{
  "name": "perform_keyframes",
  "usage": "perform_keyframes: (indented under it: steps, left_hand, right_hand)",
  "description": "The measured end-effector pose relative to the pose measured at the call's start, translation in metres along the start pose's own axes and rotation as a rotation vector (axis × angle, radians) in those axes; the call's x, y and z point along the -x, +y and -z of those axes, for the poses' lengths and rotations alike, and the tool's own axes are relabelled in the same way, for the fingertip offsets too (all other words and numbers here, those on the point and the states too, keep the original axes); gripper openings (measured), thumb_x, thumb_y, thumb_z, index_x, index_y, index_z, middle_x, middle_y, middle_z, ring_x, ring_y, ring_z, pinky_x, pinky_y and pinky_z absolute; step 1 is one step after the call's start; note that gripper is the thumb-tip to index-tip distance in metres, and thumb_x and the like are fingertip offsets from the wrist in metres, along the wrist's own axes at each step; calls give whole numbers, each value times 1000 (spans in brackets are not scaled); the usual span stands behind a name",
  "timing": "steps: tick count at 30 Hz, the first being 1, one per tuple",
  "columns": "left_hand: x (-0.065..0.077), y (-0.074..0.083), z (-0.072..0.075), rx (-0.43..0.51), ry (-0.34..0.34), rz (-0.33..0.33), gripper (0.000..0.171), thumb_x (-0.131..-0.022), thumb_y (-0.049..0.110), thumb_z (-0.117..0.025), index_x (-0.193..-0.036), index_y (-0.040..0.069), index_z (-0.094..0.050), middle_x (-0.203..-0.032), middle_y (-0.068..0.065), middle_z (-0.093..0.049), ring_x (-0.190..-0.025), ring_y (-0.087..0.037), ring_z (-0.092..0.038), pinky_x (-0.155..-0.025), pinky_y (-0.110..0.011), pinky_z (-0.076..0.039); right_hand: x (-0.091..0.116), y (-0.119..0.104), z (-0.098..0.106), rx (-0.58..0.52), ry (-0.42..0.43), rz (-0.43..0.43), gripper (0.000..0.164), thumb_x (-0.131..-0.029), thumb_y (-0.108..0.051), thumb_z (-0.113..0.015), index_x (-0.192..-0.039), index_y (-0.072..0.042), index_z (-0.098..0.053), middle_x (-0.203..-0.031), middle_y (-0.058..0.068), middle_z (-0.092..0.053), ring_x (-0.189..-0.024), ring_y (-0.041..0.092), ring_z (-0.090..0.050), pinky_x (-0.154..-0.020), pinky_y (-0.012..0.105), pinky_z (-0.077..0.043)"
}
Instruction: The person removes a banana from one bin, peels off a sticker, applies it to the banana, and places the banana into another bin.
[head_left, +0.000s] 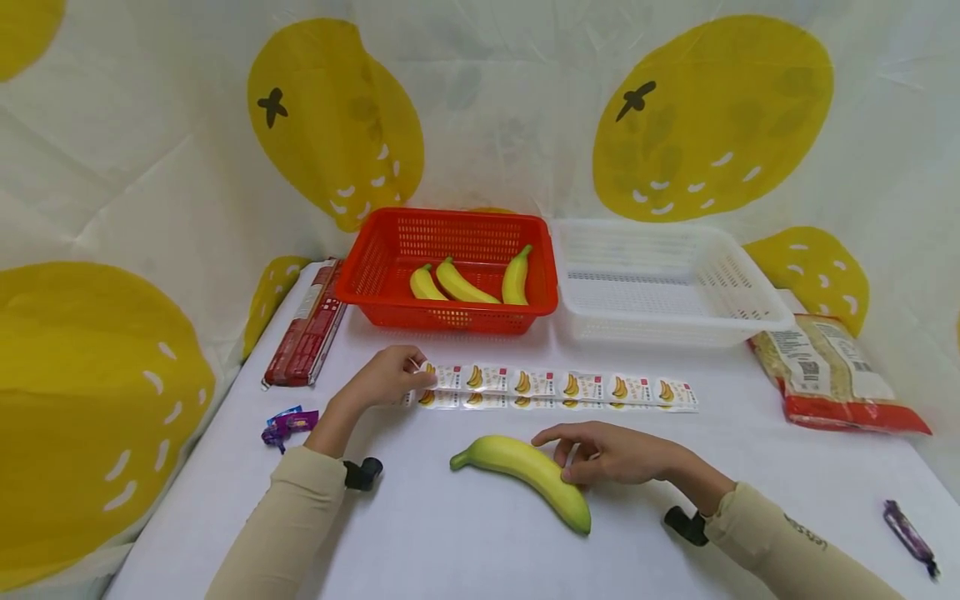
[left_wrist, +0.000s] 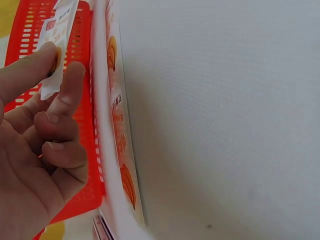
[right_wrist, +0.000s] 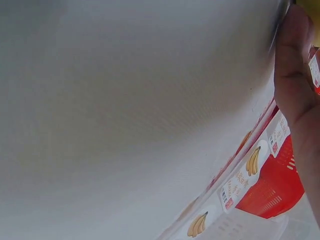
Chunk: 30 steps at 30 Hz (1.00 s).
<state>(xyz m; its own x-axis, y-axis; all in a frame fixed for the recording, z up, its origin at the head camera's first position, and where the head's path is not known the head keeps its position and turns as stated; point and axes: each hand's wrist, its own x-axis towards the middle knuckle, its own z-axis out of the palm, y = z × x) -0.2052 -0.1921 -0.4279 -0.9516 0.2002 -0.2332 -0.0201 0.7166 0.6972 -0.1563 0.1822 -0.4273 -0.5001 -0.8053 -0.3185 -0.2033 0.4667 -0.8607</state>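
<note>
My left hand pinches the left end of a strip of banana stickers between thumb and forefinger. In the left wrist view, that strip end is raised off the table, and the other fingers curl loosely below it. A second row of stickers lies flat on the table just in front. Nearer to me a yellow banana with greenish ends lies on the white cloth. My right hand rests against its far side, thumb and forefinger touching the peel. The right wrist view shows the thumb against the banana.
Behind the stickers stand a red basket holding three bananas and a white basket. Dark red packets lie at left, near purple-wrapped sweets. A grain bag and another wrapped sweet lie at right.
</note>
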Motion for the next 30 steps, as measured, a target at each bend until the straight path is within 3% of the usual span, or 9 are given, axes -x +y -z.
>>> perform_keyframes:
  steps: [3, 7, 11, 15, 22, 30]
  left_hand:
    - [1, 1, 0, 11, 8, -5, 27, -94, 29, -74, -107, 6, -67, -96, -10, -65, -85, -21, -56, -67, -27, -49]
    - [3, 5, -1, 23, 26, -22, 28, -94, 30, -73, -108, 7, -67, -93, -9, -63, -82, -21, -55, -65, -27, -47]
    - [7, 12, -2, 36, 60, -31, 26, -94, 31, -74, -107, 9, -67, -86, -7, -58, -79, -19, -52, -62, -27, -44]
    - [9, 17, -3, 64, 90, -49, 26, -94, 32, -75, -108, 11, -67, -86, -7, -56, -80, -20, -52, -61, -27, -43]
    - [9, 19, -6, 89, 133, -61, 28, -93, 33, -75, -109, 12, -67, -89, -7, -57, -84, -21, -52, -65, -27, -46]
    - [7, 19, -10, 99, 144, -87, 27, -93, 31, -75, -108, 10, -67, -89, -7, -57, -86, -20, -52, -68, -27, -46]
  right_hand:
    - [-2, -4, 4, 32, 18, 8, 46, -100, -20, -66, -144, -16, -54, -108, 7, -65, -87, 14, -66, -78, 24, -52]
    - [-12, -20, 20, 125, 107, 23, 46, -100, -19, -66, -143, -12, -55, -105, 5, -67, -89, 23, -67, -77, 27, -55]
    - [-35, -45, 44, 198, 201, 61, 45, -100, -21, -66, -142, -9, -57, -105, 6, -68, -90, 33, -66, -73, 29, -56]
    - [-65, -70, 57, 279, 250, 116, 42, -100, -20, -66, -140, -8, -59, -105, 9, -69, -90, 27, -65, -76, 30, -56]
    - [-113, -92, 56, 395, 312, 109, 36, -100, -20, -66, -134, -9, -65, -100, 4, -71, -84, 18, -61, -75, 29, -54]
    - [-144, -87, 47, 361, 334, 74, 32, -97, -21, -70, -128, -12, -70, -101, 2, -70, -85, 17, -59, -74, 26, -53]
